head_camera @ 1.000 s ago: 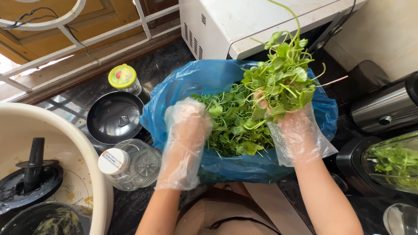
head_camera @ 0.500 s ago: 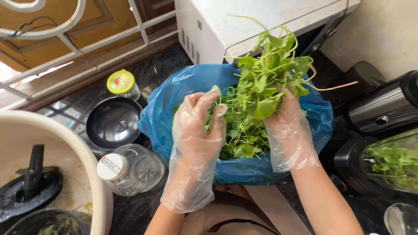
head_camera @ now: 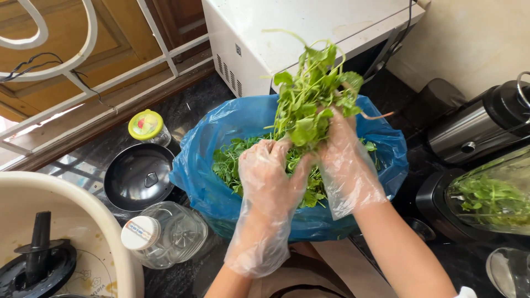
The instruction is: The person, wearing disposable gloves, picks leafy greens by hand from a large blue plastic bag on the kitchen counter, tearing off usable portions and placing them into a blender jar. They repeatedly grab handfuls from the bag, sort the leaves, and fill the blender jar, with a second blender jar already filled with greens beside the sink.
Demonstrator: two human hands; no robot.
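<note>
Two gloved hands work over a blue plastic bag [head_camera: 221,193] that sits open on the dark desk, in front of a white microwave oven [head_camera: 287,38] at the desk's back edge. The right hand [head_camera: 345,157], in a thin clear glove, is clamped on a bunch of leafy greens [head_camera: 312,91], lifting it above the bag so the stems and leaves stand up over the bag's rim. The left hand [head_camera: 270,179], gloved the same way, has its fingers curled together around the lower stems of that same bunch, just beside the right hand and touching the leaves. More loose greens [head_camera: 229,160] lie inside the bag beneath both hands.

Toward the left side of the desk, a black round lid [head_camera: 138,176] lies with its knob showing, and a small jar with a yellow-green cap [head_camera: 146,126] stands just behind it. A clear plastic bottle with a white cap [head_camera: 163,234] lies on its side near the bag's front left. A cream-coloured basin [head_camera: 72,221] fills the front left corner, with a black blade part [head_camera: 36,262] inside it. At the right edge stand a steel and black appliance [head_camera: 480,129] and a blender jug [head_camera: 488,196] holding greens.
</note>
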